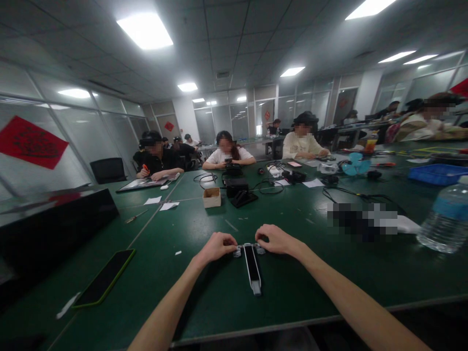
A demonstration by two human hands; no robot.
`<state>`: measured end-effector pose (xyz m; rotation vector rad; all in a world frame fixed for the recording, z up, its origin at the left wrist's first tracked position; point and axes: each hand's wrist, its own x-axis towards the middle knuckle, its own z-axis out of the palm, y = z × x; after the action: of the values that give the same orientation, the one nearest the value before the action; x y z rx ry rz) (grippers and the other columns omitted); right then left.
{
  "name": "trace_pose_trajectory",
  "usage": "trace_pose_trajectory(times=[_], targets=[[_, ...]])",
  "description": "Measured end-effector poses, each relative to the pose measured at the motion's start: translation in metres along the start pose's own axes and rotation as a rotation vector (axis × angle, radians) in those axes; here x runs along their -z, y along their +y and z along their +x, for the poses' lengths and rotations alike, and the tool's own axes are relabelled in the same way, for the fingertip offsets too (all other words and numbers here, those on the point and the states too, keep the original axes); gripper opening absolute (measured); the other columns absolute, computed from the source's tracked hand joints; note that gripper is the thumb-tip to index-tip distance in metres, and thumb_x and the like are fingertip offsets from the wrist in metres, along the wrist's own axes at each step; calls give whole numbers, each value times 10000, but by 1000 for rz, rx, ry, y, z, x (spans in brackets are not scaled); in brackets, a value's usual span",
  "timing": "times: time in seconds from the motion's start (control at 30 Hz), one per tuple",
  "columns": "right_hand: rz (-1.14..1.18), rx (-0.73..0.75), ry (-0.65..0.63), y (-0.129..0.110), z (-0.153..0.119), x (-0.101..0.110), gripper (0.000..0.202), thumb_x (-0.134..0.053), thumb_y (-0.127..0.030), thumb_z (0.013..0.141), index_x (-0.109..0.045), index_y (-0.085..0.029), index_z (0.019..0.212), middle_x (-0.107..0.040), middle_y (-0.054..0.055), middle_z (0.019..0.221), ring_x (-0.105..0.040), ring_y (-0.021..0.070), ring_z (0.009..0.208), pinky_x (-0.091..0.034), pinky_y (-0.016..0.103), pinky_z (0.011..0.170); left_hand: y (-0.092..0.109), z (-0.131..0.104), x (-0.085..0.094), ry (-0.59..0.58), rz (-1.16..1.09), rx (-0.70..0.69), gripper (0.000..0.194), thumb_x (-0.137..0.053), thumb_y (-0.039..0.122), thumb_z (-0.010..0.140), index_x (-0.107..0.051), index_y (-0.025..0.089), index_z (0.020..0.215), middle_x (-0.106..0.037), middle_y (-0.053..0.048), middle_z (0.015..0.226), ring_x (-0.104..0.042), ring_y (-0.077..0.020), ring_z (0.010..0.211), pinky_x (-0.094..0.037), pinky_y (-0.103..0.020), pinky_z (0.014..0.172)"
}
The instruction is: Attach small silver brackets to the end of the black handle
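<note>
A long, narrow device (252,265) with a black centre strip and a white frame lies on the green table in front of me, its long side pointing toward me. Small whitish pieces jut out to either side of its far end. My left hand (218,245) is closed, thumb and fingers pinched at the left side piece (237,251). At the right side piece (260,249), my right hand (276,239) pinches in the same way, its fingers curled. The exact contact under the fingertips is too small to make out.
On the left lie a green-edged phone (104,278) and a screwdriver (136,216). A small cardboard box (212,198) and black equipment (237,187) stand ahead. To the right are a water bottle (446,217), a blue tray (437,174) and a fan (356,165). Several people sit beyond.
</note>
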<state>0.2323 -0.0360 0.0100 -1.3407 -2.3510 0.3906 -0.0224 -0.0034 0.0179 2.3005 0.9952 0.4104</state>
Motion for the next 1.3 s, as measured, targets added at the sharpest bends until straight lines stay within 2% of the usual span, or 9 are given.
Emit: trace_pose_trajectory(times=[0.23, 0.6, 0.87, 1.03, 1.17, 1.3], targets=[[29, -12, -52, 0, 0, -2, 165, -513, -279, 800, -656, -205, 837, -622, 32, 866, -561, 175, 801, -436, 310, 749, -5, 2, -3, -13, -132, 25, 217, -582, 304, 778, -675, 133, 874, -671, -20, 755, -592, -127, 624, -457, -218, 609], [103, -36, -70, 1, -1, -1, 196, -528, -335, 801, -652, -192, 849, -609, 42, 897, -561, 171, 792, -451, 290, 696, 1, 2, -6, 1, -148, 20, 240, -588, 336, 779, -685, 125, 843, -663, -22, 733, -572, -118, 594, -453, -217, 592], [130, -70, -82, -2, -2, 0, 195, -536, -328, 803, -652, -178, 848, -610, 43, 890, -562, 168, 791, -449, 276, 683, 3, 2, -11, 43, -88, 35, 242, -576, 341, 799, -677, 129, 857, -670, -22, 756, -578, -120, 604, -451, -222, 613], [119, -62, -102, 2, 0, -3, 231, -535, -357, 811, -654, -164, 861, -608, 45, 883, -551, 163, 787, -438, 273, 696, 6, 2, -13, 62, -15, -6, 186, -579, 297, 805, -672, 150, 870, -679, -13, 795, -606, -135, 710, -444, -217, 675], [123, -48, -90, 3, 1, -7, 231, -520, -344, 820, -648, -157, 864, -609, 45, 882, -551, 158, 787, -432, 271, 716, 9, 1, -14, 64, 13, -15, 185, -554, 271, 825, -656, 154, 925, -674, -9, 821, -601, -133, 712, -442, -220, 677], [114, -48, -102, 2, 1, -1, 228, -523, -340, 813, -652, -159, 867, -617, 44, 877, -555, 159, 778, -436, 270, 705, 8, 1, -14, 67, 38, -44, 183, -550, 274, 835, -647, 163, 943, -670, -5, 846, -595, -135, 727, -443, -229, 689]])
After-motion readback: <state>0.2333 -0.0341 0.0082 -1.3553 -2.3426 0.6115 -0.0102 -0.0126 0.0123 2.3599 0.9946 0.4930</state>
